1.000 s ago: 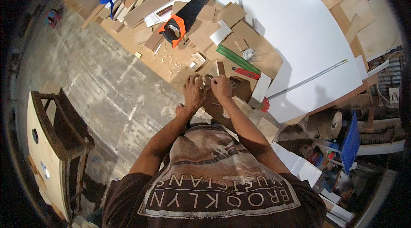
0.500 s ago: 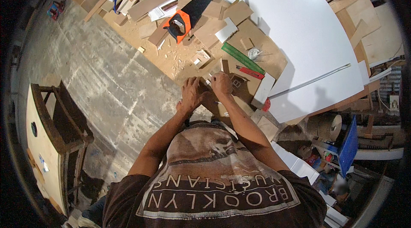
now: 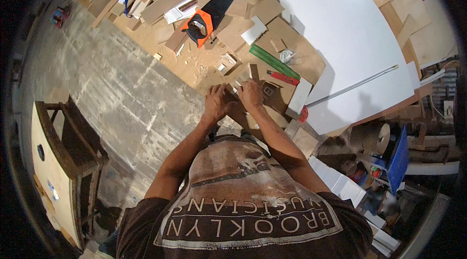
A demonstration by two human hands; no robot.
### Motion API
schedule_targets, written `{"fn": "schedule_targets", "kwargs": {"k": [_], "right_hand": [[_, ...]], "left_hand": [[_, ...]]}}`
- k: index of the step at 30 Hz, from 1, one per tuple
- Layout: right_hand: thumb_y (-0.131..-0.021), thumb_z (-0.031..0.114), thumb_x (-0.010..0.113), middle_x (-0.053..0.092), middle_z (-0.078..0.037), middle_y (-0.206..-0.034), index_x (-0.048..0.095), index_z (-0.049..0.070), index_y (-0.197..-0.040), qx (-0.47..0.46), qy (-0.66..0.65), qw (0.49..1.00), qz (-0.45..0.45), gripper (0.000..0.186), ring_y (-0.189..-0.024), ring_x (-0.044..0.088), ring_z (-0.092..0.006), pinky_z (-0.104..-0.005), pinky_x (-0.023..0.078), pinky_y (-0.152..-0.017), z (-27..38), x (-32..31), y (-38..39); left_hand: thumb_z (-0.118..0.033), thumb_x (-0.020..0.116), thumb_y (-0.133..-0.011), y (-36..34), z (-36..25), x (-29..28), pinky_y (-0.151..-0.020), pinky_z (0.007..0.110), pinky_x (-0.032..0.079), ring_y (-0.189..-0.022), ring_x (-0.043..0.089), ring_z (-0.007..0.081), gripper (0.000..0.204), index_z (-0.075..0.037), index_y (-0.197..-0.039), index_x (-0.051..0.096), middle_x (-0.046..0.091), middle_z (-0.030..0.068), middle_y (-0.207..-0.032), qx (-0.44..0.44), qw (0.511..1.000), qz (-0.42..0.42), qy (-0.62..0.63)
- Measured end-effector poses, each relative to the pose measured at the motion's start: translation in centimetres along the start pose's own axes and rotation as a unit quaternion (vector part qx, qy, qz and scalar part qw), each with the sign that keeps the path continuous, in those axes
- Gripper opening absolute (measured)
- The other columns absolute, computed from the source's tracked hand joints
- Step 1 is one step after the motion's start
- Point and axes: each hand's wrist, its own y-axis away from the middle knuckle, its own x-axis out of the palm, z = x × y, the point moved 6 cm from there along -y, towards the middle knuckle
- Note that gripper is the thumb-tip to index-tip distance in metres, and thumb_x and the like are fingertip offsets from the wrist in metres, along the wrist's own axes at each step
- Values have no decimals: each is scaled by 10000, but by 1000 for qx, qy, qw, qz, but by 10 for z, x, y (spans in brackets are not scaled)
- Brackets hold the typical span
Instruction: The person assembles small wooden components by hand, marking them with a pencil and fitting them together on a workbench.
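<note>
Together, the left hand (image 3: 215, 103) and right hand (image 3: 250, 94) pinch a small wooden piece (image 3: 235, 89) at the bench's near edge; probably light, stiff, best gripped by its edges

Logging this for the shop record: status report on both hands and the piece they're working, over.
Left hand and right hand together on a small wooden piece, grip unclear. Handsaw and green ruler lie apart on the board. Nothing between the hands.

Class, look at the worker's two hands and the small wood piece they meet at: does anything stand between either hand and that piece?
Nothing visible does. The left hand and right hand both already touch the small wood piece.
</note>
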Motion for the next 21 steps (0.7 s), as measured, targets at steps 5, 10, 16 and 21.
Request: {"fn": "schedule_targets", "kwargs": {"k": [5,10,16,21], "right_hand": [[-842,95,689,687,-195,-899,724,-4,-908,51,-73,995,-36,124,-853,682,-352,-418,545,-745,-22,-26,6],[-842,85,690,716,-218,-959,729,-2,-1019,120,-161,979,-29,200,-876,706,-339,-381,557,-755,-34,-14,28],[-833,83,709,719,-217,-998,724,-20,-1040,101,-149,978,-106,231,-913,698,-359,-412,548,-804,-24,-10,40],[-826,66,705,710,-200,-962,719,-15,-1032,60,-129,983,-117,221,-895,678,-386,-429,534,-809,-16,-9,42]], "left_hand": [[-297,769,-792,-15,6,-2,-978,524,424,-1175,497,418,688,-41,-1377,515,589,189,-1241,28,998,26,43],[-144,628,-911,-33,10,0,-931,483,448,-1053,558,409,433,-54,-1331,575,641,195,-1130,120,992,-7,43],[-96,557,-941,-48,0,2,-921,458,459,-1028,570,389,338,-105,-1266,648,649,172,-1139,96,992,71,33],[-97,551,-921,-49,7,5,-935,450,465,-1030,569,382,396,-125,-1305,645,650,162,-1155,140,986,87,36]]}}
